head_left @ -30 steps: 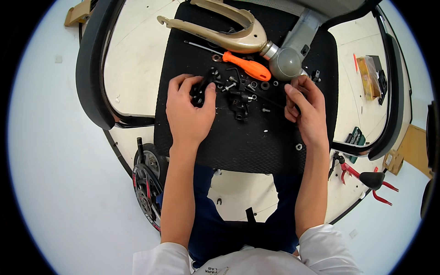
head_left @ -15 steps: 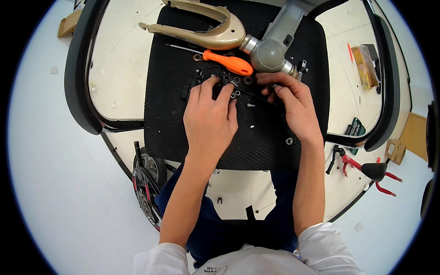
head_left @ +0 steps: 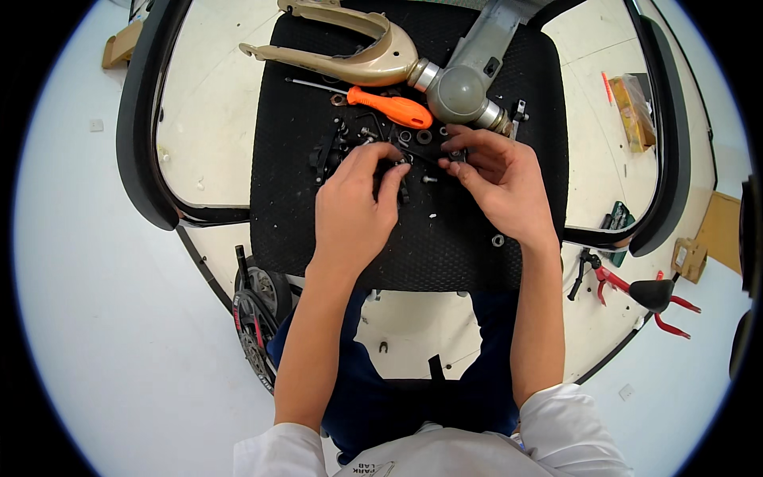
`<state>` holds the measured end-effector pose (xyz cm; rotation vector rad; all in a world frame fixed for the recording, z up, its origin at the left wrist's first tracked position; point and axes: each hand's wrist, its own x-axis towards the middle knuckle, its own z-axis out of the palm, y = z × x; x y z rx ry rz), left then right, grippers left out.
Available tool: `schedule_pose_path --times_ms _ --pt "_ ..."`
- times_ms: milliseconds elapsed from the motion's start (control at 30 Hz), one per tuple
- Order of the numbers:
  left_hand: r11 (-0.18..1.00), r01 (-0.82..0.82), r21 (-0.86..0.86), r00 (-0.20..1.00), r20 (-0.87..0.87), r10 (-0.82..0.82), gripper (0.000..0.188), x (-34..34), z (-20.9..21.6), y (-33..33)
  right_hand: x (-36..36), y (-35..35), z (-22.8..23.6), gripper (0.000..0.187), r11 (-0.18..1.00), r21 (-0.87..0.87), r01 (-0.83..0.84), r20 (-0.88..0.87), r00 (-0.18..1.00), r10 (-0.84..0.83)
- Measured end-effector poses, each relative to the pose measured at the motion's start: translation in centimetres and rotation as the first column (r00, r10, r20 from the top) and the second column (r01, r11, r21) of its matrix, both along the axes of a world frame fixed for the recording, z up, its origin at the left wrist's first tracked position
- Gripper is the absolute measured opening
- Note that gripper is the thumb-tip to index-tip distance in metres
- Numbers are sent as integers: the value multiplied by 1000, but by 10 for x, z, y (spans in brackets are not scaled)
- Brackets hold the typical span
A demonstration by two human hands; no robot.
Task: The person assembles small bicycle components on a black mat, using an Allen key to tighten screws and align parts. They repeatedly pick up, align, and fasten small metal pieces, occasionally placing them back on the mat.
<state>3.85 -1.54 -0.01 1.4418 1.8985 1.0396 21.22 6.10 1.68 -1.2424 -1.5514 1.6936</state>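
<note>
Both hands at upper centre of the frame: left hand pinching among small black parts on the black mat, right hand gripping one tiny piece. Risky: loose washer easily knocked off the mat by a wrist.

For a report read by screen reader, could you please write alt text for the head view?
Two bare hands, left hand and right hand, meet over small black parts on a black mat. Beyond them lie an orange-handled screwdriver and a tan metal fork.
</note>
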Motion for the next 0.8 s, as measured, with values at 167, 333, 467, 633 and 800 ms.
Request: schedule_pose_path --times_ms 167,333,467,633,800 --pt "999 32 -32 995 -94 -35 14 -8 9 -11 1 0 2 25 995 85 -58 124 991 47" --pt "991 96 95 974 -213 -74 15 -12 11 -15 -2 -2 -1 26 973 220 -75 127 991 47" --pt "998 34 46 977 -213 -23 14 -14 28 -26 4 -1 0 23 968 234 -94 193 980 48" --pt "995 19 98 972 -233 5 12 -15 22 -43 12 -2 -5 18 948 318 -34 130 991 -8" --pt "983 37 181 936 -350 29 11 -14 9 -68 7 -13 -3 18 959 273 74 55 994 -92"
